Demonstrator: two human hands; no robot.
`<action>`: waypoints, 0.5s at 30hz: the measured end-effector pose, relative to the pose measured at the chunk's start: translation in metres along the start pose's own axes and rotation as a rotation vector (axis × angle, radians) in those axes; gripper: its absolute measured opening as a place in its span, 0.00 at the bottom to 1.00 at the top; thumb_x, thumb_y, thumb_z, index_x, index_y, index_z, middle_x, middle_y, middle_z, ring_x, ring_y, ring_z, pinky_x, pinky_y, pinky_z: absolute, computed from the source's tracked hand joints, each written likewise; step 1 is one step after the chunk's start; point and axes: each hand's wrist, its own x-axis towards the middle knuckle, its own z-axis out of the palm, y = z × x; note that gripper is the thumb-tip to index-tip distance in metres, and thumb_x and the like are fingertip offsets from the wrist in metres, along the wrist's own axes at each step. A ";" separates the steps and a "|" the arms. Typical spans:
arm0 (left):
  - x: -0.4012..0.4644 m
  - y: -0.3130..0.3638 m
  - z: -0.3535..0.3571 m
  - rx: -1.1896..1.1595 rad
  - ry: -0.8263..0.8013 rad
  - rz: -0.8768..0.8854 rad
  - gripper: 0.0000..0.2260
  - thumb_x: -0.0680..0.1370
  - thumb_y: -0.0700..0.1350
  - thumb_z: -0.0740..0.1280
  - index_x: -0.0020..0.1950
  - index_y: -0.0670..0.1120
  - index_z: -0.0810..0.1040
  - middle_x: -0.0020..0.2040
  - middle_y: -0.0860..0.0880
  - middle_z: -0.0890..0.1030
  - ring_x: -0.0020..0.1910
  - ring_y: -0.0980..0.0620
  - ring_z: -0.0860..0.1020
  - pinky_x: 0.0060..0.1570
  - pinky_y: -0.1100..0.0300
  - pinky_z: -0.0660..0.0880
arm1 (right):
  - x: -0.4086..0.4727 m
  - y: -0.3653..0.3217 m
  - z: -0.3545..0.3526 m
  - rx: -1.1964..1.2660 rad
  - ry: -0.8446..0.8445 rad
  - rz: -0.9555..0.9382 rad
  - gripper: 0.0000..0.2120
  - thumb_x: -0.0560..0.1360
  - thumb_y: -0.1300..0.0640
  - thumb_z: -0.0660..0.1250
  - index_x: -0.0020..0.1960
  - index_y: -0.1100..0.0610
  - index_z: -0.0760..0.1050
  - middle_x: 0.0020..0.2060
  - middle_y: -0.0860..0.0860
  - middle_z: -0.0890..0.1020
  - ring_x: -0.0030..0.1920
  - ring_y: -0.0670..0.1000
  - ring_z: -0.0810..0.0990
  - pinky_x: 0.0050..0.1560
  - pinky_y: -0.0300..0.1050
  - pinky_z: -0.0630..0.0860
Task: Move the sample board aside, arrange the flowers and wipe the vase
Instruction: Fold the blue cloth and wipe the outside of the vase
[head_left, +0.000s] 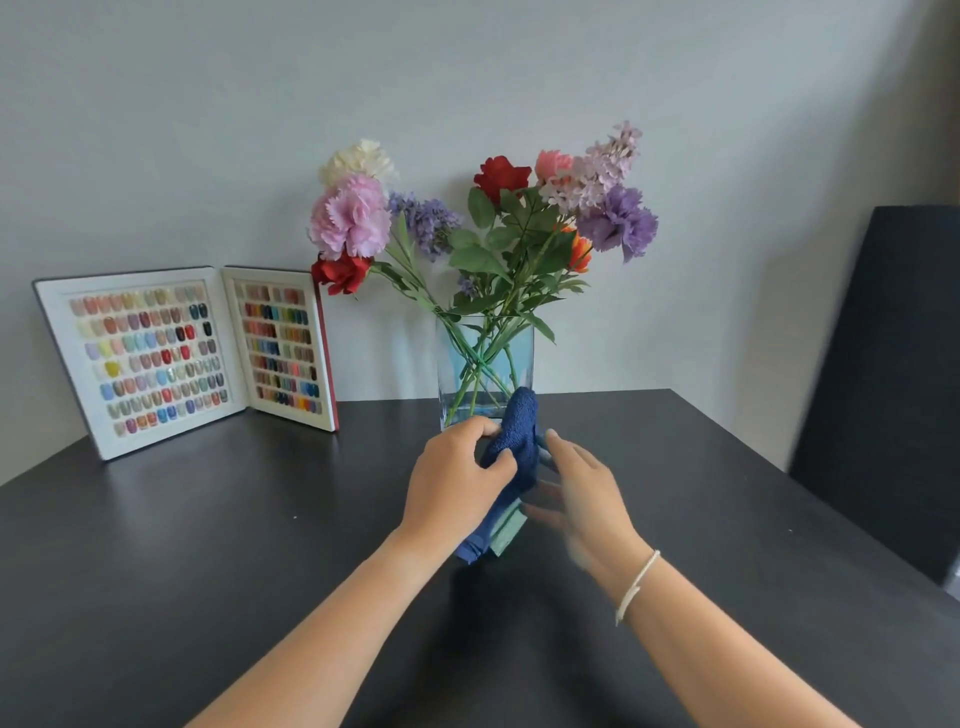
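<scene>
- Vase (485, 364) of clear glass stands at the middle of the dark table (208, 545), flowers (483, 218) fanned out above it.
- Left hand (457, 483) pinches a blue cloth (514, 436) against the vase's lower front.
- Right hand (582, 493), at 3 o'clock of the cloth, is blurred, fingers loosely spread.
- Sample board (182, 358) stands open at 9 o'clock of the vase.
</scene>
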 end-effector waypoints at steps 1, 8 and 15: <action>-0.001 0.002 0.001 0.036 -0.011 0.025 0.07 0.72 0.46 0.66 0.48 0.51 0.78 0.37 0.57 0.78 0.28 0.59 0.71 0.30 0.64 0.66 | -0.003 0.001 0.001 0.077 -0.030 0.031 0.10 0.77 0.50 0.61 0.52 0.53 0.78 0.46 0.51 0.83 0.47 0.57 0.81 0.41 0.51 0.79; -0.014 0.003 0.003 -0.019 -0.231 0.097 0.10 0.71 0.52 0.67 0.52 0.57 0.79 0.53 0.62 0.80 0.41 0.61 0.77 0.46 0.65 0.73 | -0.012 -0.002 0.000 0.382 -0.100 0.151 0.17 0.74 0.48 0.64 0.54 0.61 0.78 0.45 0.58 0.82 0.47 0.59 0.81 0.52 0.52 0.76; -0.016 0.000 -0.007 -0.226 -0.241 0.045 0.12 0.76 0.43 0.62 0.51 0.59 0.80 0.44 0.71 0.79 0.34 0.65 0.75 0.38 0.74 0.71 | -0.006 0.004 -0.009 0.423 -0.092 0.194 0.10 0.76 0.55 0.64 0.52 0.60 0.75 0.53 0.58 0.79 0.55 0.53 0.77 0.56 0.47 0.72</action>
